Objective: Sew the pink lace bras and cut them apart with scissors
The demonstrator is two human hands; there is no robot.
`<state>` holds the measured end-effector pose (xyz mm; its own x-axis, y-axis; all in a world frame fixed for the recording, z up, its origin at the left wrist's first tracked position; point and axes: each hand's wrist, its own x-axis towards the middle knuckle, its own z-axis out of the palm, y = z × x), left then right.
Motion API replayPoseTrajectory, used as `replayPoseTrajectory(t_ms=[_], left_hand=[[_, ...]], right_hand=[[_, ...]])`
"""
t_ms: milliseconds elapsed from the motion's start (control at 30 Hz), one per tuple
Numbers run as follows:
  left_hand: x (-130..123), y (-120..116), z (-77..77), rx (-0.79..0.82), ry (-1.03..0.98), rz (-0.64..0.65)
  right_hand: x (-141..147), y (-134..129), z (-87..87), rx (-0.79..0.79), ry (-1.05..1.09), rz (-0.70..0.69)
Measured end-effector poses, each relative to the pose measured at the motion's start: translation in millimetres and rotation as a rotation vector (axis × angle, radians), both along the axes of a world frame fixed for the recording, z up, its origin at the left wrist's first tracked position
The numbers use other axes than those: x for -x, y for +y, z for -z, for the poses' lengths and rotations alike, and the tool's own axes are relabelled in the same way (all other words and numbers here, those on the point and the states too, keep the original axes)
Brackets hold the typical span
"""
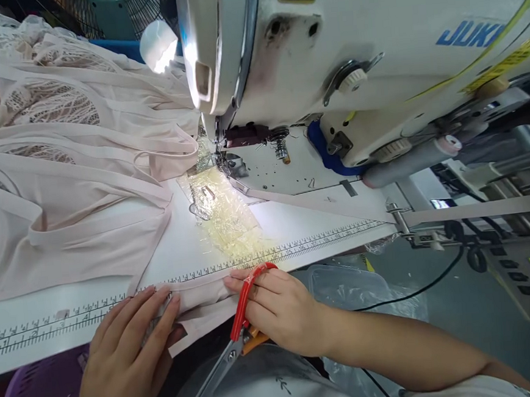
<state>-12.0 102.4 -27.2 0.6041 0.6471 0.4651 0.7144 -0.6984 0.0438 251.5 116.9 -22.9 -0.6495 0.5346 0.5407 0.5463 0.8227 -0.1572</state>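
A pale pink fabric piece (201, 295) lies along the table's front edge, over the printed ruler. My left hand (134, 343) grips its left end, fingers on top and thumb partly hidden beneath. Scissors (231, 354) with red handles hang from my right hand (278, 313), blades pointing down toward my lap. The fingertips of that same hand press the fabric's right end against the edge. Whether the blades are fully closed is hard to see. Below the fabric a loose flap (197, 332) hangs off the edge.
A JUKI sewing machine (348, 39) rises behind my hands, a lit lamp (159, 46) at its left. Pale pink garments (79, 237) with lace cover the table's left. A narrow band (477, 209) runs through a metal guide (399, 218). A purple basket (41, 387) stands below.
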Motion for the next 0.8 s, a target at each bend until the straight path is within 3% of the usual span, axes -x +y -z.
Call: replayPoseTrajectory(t_ms=[533, 800], left_hand=[[-8.6, -9.8, -5.0, 0.08, -0.001, -0.109], [-5.8, -8.3, -4.4, 0.07, 0.002, -0.082]], right_hand=[[0.8, 3.4, -15.1, 0.076, -0.035, -0.027], [1.9, 4.4, -14.7, 0.072, -0.049, -0.024]])
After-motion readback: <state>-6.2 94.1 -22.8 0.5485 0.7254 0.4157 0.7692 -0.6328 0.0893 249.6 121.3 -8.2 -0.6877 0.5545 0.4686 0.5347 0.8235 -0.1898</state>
